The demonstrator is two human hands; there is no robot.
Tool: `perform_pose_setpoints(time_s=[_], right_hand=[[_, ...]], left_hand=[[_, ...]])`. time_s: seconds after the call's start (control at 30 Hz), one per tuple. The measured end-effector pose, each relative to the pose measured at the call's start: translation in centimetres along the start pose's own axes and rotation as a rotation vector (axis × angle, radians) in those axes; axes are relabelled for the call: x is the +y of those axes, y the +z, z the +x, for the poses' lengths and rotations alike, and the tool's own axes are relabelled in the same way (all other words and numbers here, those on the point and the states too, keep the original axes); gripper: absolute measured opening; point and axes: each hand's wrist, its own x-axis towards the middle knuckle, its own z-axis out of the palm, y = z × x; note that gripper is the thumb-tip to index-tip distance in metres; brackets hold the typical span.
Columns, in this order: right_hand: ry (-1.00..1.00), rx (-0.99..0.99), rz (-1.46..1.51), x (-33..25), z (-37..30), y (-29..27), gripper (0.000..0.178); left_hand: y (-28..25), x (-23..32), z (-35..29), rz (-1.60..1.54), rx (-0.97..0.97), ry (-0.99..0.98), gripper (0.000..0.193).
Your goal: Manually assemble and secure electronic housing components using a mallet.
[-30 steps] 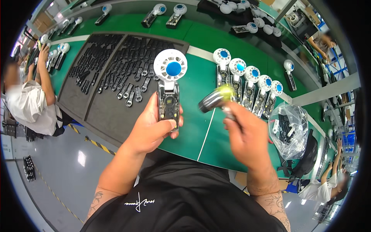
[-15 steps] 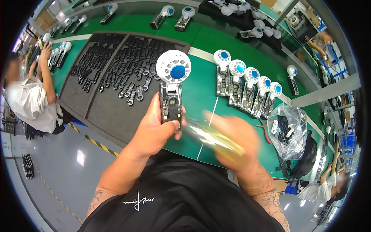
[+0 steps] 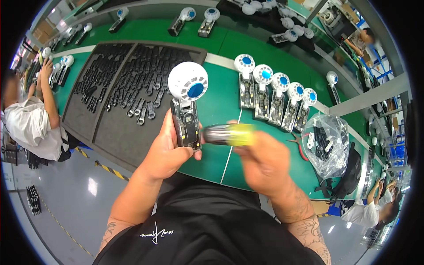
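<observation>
My left hand [image 3: 167,152] is wrapped round the lower handle of a handheld fan [image 3: 187,121], thumb across its front. The fan stands nearly upright, with a round white head and blue centre; inside its black handle, circuit parts show. Close by on the right, my right hand [image 3: 265,161] grips a tool with a yellow and black body [image 3: 227,134]. Motion smears this tool, so its exact kind is unclear. Its dark end points at the fan handle's side; whether they touch I cannot tell. Several similar handheld fans [image 3: 277,99] lie in a row at right.
A dark tray [image 3: 117,128] of black handle parts lies at left. Pliers with red grips [image 3: 303,150] and a clear plastic bag [image 3: 327,145] of parts lie at right. More fans [image 3: 207,24] rest across the far green surface. Co-workers sit at both sides.
The tool in my right hand has swung up and left, from slanting to nearly level, close to the fan handle. My left hand still holds the fan, which leans slightly more left.
</observation>
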Motion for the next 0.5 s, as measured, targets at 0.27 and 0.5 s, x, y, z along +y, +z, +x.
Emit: perform_pose_setpoints(time_s=[0.27, 0.5], right_hand=[[0.136, -0.146, -0.277, 2.5, -0.2, 2.1, 0.052], [0.286, -0.303, -0.118, 4.6, -3.2, -0.2, 0.037]], left_hand=[[0.6, 0.7, 1.2, -0.016, 0.069, -0.046, 0.068], [-0.5, 0.5, 0.3, -0.111, 0.153, -0.076, 0.04]])
